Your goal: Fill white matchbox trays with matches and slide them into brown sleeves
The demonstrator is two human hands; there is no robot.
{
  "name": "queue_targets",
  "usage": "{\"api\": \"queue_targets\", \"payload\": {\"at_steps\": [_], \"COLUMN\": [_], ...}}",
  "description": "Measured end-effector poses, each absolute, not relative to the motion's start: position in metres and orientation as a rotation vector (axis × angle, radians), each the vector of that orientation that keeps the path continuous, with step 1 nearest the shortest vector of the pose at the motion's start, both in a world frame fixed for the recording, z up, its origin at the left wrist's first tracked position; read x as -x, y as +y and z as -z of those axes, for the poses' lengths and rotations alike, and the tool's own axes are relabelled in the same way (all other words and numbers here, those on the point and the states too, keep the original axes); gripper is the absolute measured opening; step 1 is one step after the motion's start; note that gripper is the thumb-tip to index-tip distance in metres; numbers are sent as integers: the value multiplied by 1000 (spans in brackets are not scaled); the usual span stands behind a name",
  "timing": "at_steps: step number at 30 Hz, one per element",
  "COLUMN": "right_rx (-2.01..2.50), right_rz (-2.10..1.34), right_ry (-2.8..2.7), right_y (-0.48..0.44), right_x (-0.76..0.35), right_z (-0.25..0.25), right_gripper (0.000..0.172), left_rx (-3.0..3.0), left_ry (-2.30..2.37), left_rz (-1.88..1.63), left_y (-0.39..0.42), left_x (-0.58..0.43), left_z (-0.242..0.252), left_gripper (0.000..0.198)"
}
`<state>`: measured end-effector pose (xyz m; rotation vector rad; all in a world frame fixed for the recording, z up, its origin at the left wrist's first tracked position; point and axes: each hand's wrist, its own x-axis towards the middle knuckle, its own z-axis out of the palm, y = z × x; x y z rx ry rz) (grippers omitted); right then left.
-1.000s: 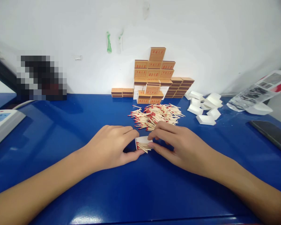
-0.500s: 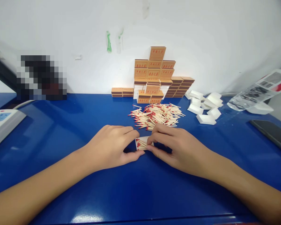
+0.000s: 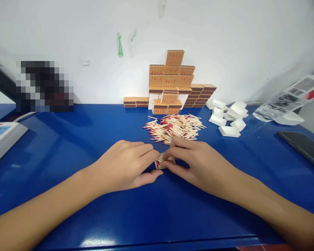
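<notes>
A small white matchbox tray (image 3: 161, 167) with red-tipped matches in it lies on the blue table between my hands. My left hand (image 3: 132, 164) is curled at its left end, index finger at the far side and thumb along the near side. Over the tray's right part, my right hand (image 3: 191, 157) has thumb and index finger pinched on matches inside. Those fingers cover part of the tray. Just beyond my hands spreads a loose heap of matches (image 3: 176, 127).
Matchboxes (image 3: 171, 81) stand stacked against the wall behind the heap. To the right are several white trays (image 3: 229, 131), a tilted clear plastic bottle (image 3: 273, 104) and a dark phone (image 3: 302, 148). A white device (image 3: 5, 139) sits at the left edge.
My left index finger has reached further right over the tray's far edge, and its thumb has parted slightly from it. The right fingertips have shifted a little left among the matches.
</notes>
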<state>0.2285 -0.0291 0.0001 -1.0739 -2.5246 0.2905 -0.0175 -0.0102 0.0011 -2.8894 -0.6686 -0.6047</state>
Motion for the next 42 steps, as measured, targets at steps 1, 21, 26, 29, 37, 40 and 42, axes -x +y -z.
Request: {"api": "queue_targets", "payload": {"at_steps": [1, 21, 26, 29, 37, 40, 42], "right_rx": [1075, 1126, 1157, 1169, 1159, 1154, 1149], "right_rz": [-293, -490, -601, -631, -734, -793, -794], "right_ry": [-2534, -2549, -2550, -2541, -2551, -2515, -2507], "right_y": [-29, -27, -28, -28, -26, -26, -26], "right_x": [-229, -231, -233, -233, -237, -235, -235], "right_z": [-1, -9, -14, -14, -12, -13, -14], "right_gripper": [19, 12, 12, 13, 22, 21, 20], "left_rx": [2896, 3025, 3030, 3029, 3064, 3077, 3077], "left_ry": [-688, -856, -856, -856, -918, -911, -905], "left_rz": [609, 608, 604, 592, 526, 537, 544], "left_y": [-10, -10, -9, -9, -11, -10, -10], "left_x": [17, 15, 15, 15, 15, 15, 15], "left_z": [-1, 4, 4, 3, 3, 3, 3], "left_gripper": [25, 19, 18, 19, 20, 19, 18]}}
